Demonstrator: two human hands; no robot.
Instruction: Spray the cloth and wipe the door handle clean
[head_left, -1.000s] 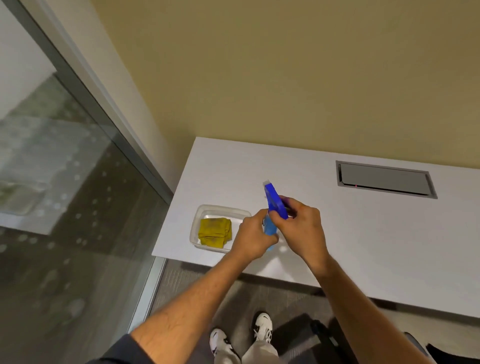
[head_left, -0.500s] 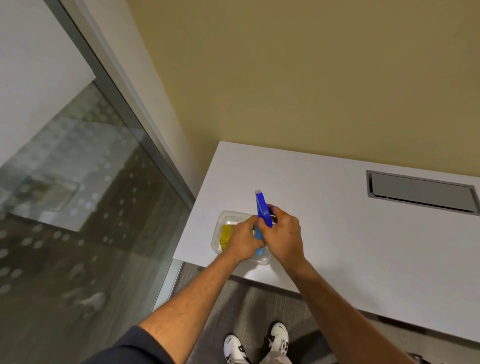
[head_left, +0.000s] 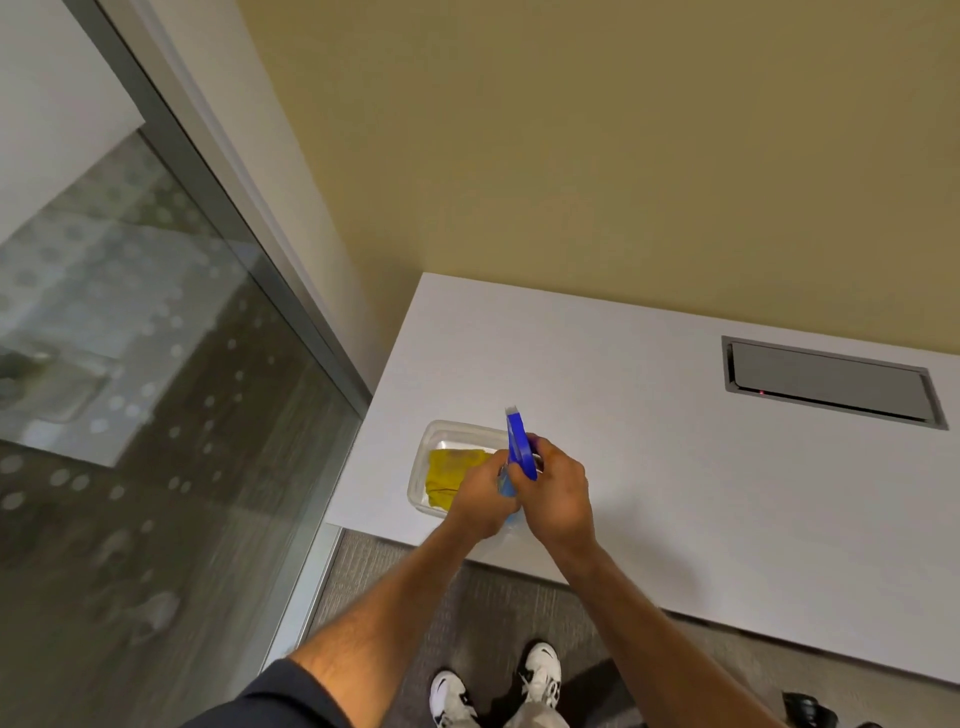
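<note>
Fingers (head_left: 540, 457) of both hands clamp the spray bottle (head_left: 519, 447) above the cloth (head_left: 452, 467); a nozzle aimed off-target would likely wet the tabletop (head_left: 675, 467) instead.

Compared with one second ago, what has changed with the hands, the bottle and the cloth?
Both hands, left hand and right hand, have carried the blue spray bottle leftward, from beside the clear tray to over its right part, so they now hide part of the yellow cloth. The camera view also swung. Unchanged: both hands still grip the bottle, and the cloth still lies in the tray on the white table.
</note>
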